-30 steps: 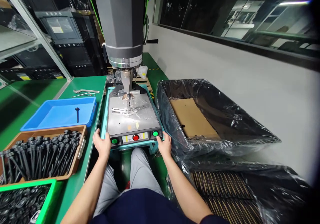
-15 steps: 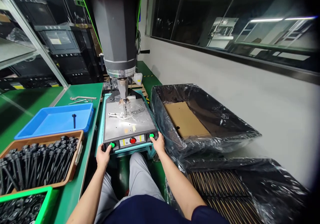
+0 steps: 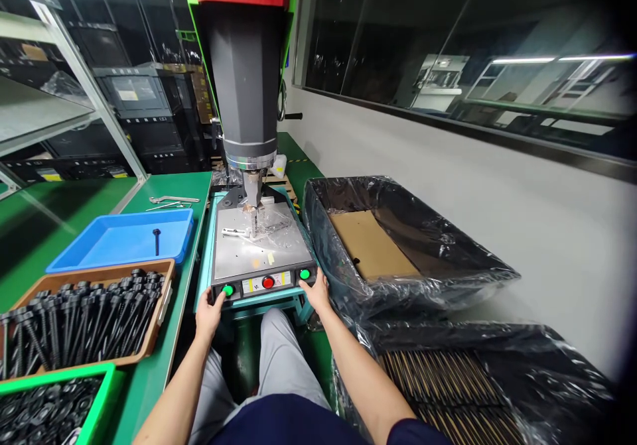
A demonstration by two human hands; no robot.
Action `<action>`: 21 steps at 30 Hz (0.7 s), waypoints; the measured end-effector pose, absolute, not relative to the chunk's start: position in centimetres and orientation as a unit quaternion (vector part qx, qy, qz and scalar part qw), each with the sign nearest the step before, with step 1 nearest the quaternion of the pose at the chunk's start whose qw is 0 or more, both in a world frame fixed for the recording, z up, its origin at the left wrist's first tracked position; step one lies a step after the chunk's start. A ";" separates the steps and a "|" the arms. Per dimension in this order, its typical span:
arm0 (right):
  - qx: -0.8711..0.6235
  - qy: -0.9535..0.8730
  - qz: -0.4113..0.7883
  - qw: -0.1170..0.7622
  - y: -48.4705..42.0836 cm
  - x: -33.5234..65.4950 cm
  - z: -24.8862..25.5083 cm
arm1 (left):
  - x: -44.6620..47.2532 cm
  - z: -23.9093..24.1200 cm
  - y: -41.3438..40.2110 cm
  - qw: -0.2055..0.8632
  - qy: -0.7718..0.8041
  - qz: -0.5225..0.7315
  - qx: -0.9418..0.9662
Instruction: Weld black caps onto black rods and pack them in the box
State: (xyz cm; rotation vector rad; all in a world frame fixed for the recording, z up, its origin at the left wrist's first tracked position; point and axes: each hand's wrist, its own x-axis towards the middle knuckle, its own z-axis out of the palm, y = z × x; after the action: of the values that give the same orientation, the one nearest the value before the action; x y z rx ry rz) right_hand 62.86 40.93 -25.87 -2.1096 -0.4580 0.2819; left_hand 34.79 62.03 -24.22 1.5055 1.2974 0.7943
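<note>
A press machine with a grey column (image 3: 249,93) stands over a metal plate (image 3: 261,249) in a teal frame. Its horn (image 3: 252,196) rests on a small part at the plate's back. The front panel carries a left green button (image 3: 227,290), a red button (image 3: 268,282) and a right green button (image 3: 304,274). My left hand (image 3: 210,312) rests at the panel's left corner, thumb beside the left green button. My right hand (image 3: 315,292) rests at the right corner, fingertips just below the right green button. Both hands lie with fingers extended and hold nothing.
On the green bench to the left: a blue tray (image 3: 124,239) with one black pin, a brown tray (image 3: 84,312) of several black pins, a green bin (image 3: 50,405) of black parts. Right of the machine stand plastic-lined cardboard boxes (image 3: 398,246), and a covered stack (image 3: 472,385).
The camera tilted up a little, so the machine's red top shows. My thumbs have eased off the green buttons and sit beside them. The horn stays down on the part.
</note>
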 end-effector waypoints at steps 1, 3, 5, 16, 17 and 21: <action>-0.859 -0.187 0.114 0.464 40.9 62.9 -25.9 | 34.7 -24.4 62.1 0.491 0.522 0.329 0.615; -0.859 -0.187 0.112 0.462 40.9 62.9 -25.9 | 34.6 -24.8 62.3 0.500 0.516 0.332 0.611; -0.861 -0.188 0.109 0.460 41.0 62.9 -25.9 | 34.6 -24.8 62.3 0.492 0.522 0.329 0.614; -0.861 -0.188 0.118 0.458 40.8 63.2 -25.2 | 35.3 -22.5 61.8 0.480 0.550 0.331 0.598; -0.859 -0.190 0.120 0.461 40.7 63.3 -25.0 | 35.4 -22.0 61.9 0.461 0.563 0.326 0.603; -0.862 -0.187 0.088 0.462 40.6 63.4 -23.5 | 37.1 -18.6 62.7 0.347 0.579 0.341 0.655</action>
State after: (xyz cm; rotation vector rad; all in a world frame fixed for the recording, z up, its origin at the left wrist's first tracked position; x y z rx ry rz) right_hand 63.36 40.62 -23.54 -2.1205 -0.4587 0.2167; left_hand 37.06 62.69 -18.62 1.6979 1.5008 0.8839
